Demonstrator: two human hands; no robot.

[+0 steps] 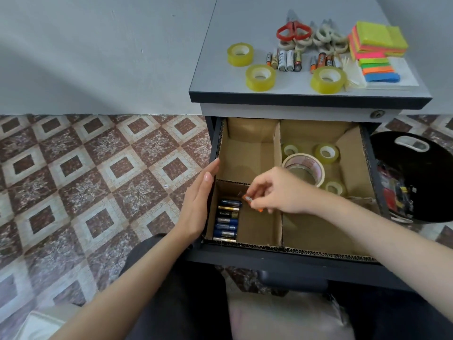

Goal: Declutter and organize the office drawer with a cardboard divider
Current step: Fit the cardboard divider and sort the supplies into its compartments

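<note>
The dark drawer (294, 262) is open. A brown cardboard divider (277, 143) with bumpy edges splits it into boxes. The right hand (277, 192) pinches a small orange battery (248, 199) between thumb and fingertips, just over the near left box. In that box, a row of round batteries (226, 220) lies side by side by the left wall. The left hand (198, 204) lies flat on the drawer's left side, fingers straight and together. The far right box holds a big tape roll (304, 168) and small yellow tape rolls (326, 153), shiny rings.
</note>
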